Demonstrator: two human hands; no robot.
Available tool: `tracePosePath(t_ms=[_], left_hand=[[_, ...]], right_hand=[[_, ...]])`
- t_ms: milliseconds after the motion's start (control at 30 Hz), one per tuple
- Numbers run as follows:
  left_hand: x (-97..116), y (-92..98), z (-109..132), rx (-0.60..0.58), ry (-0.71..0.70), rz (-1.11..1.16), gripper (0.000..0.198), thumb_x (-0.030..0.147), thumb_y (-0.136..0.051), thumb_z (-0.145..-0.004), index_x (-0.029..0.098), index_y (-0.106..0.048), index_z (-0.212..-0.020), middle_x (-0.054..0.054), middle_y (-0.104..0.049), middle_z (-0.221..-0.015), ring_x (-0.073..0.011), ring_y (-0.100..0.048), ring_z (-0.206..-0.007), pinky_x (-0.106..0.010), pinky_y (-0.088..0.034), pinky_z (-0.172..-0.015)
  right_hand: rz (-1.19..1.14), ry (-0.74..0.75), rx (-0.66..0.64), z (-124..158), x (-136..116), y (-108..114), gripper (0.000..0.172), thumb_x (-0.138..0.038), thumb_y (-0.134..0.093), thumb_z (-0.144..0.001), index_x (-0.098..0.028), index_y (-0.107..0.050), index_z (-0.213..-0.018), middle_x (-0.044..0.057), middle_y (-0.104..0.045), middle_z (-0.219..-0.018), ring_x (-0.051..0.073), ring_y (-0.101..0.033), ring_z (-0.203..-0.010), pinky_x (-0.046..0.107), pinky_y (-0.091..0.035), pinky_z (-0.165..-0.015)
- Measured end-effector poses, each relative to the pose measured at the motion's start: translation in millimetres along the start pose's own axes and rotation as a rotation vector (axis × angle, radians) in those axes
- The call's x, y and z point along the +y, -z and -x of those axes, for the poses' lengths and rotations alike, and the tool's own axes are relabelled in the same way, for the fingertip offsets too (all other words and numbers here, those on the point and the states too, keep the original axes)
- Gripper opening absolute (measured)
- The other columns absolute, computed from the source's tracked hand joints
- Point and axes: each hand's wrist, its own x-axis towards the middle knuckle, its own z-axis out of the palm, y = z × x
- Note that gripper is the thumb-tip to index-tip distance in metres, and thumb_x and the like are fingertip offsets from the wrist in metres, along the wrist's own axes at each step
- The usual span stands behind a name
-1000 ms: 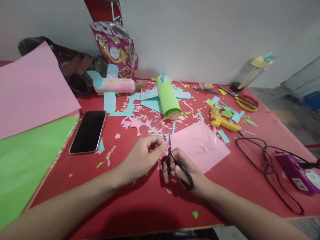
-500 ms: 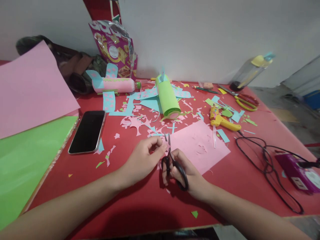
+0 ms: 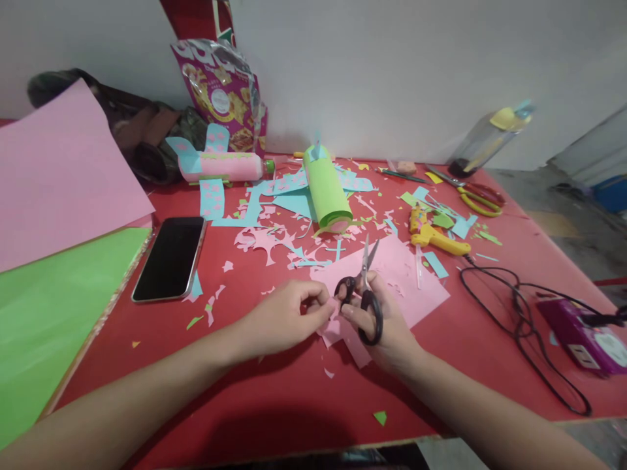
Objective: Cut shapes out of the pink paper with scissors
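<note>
My right hand (image 3: 386,320) is closed around black-handled scissors (image 3: 369,267), whose blades stand apart and point away from me. Between the thumb and fingers of my left hand (image 3: 301,313) is a small pink paper piece (image 3: 334,308), partly hidden by the fingertips. The two hands almost meet, and the fingertips of my right hand are close to that piece. Under the scissors lies a pink paper sheet (image 3: 421,294) with small cuts in it. Beyond it, a green paper-wrapped tube (image 3: 328,189) with blue wings lies on the red table (image 3: 274,398).
A phone (image 3: 170,259) and large pink (image 3: 73,176) and green sheets (image 3: 63,313) lie left. Behind are a pink winged bottle (image 3: 230,167) and a snack bag (image 3: 223,98). At right sit a yellow glue gun (image 3: 441,241), its cord, a purple power strip (image 3: 582,336) and paper scraps.
The scissors have swung right and away from the pink piece, their blades wider apart. My left hand has come slightly nearer to me and still pinches the piece.
</note>
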Motion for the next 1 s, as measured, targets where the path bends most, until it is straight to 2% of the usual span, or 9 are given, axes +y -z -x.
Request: tracePosePath(t_ms=[233,367,500,700,833,1000], left_hand=[[-4.0,-0.6,-0.9,-0.059,-0.036,-0.125,0.032,0.036,-0.037,-0.080,0.014,-0.056,-0.065,0.001,-0.051,-0.058,-0.0095,-0.043,-0.053,-0.020,-0.032,-0.050],[-3.2,0.8,-0.7,-0.035,-0.012,-0.084,0.030,0.037,-0.040,-0.079,0.015,-0.054,-0.065,0.002,-0.050,-0.056,-0.0089,-0.043,-0.049,-0.020,-0.031,-0.046],[-0.8,0.9,-0.6,-0.004,0.012,-0.011,0.023,0.032,-0.042,-0.077,0.016,-0.053,-0.065,0.003,-0.051,-0.056,-0.0082,-0.044,-0.048,-0.019,-0.033,-0.046],[2.3,1.5,-1.0,0.038,0.045,0.089,0.022,0.026,-0.038,-0.079,0.016,-0.048,-0.063,0.003,-0.049,-0.057,-0.0065,-0.043,-0.044,-0.019,-0.034,-0.045],[1.8,0.4,-0.7,-0.019,0.027,0.045,0.023,0.030,-0.040,-0.079,0.016,-0.050,-0.064,0.003,-0.049,-0.056,-0.0071,-0.044,-0.046,-0.019,-0.033,-0.046],[-2.8,-3.5,-2.4,0.009,-0.016,-0.020,0.027,0.034,-0.040,-0.079,0.015,-0.050,-0.063,0.003,-0.047,-0.054,-0.0074,-0.042,-0.048,-0.019,-0.033,-0.047]], right_hand=[[0.062,-0.048,-0.025,1.8,-1.5,-1.0,0.033,-0.012,-0.066,-0.061,-0.022,-0.037,-0.074,-0.007,-0.049,-0.068,0.005,-0.045,-0.053,0.017,-0.035,-0.050],[0.092,-0.032,-0.017,1.6,-2.9,-2.0,0.033,-0.008,-0.064,-0.060,-0.022,-0.036,-0.073,-0.007,-0.047,-0.068,0.004,-0.043,-0.054,0.016,-0.034,-0.049],[0.123,-0.041,-0.019,1.7,-3.6,-2.0,0.037,-0.005,-0.063,-0.057,-0.022,-0.035,-0.073,-0.007,-0.047,-0.071,0.004,-0.041,-0.053,0.016,-0.033,-0.047],[0.134,-0.014,0.031,1.3,-1.4,0.7,0.032,-0.008,-0.061,-0.062,-0.023,-0.037,-0.075,-0.007,-0.047,-0.073,0.004,-0.042,-0.051,0.016,-0.034,-0.046],[0.109,0.016,0.078,-0.1,-0.8,1.7,0.033,-0.011,-0.064,-0.061,-0.023,-0.036,-0.075,-0.006,-0.047,-0.075,0.006,-0.045,-0.056,0.018,-0.036,-0.048],[0.108,0.030,0.076,0.2,-0.3,0.7,0.034,-0.014,-0.066,-0.061,-0.023,-0.036,-0.074,-0.006,-0.047,-0.074,0.006,-0.044,-0.054,0.018,-0.036,-0.049]])
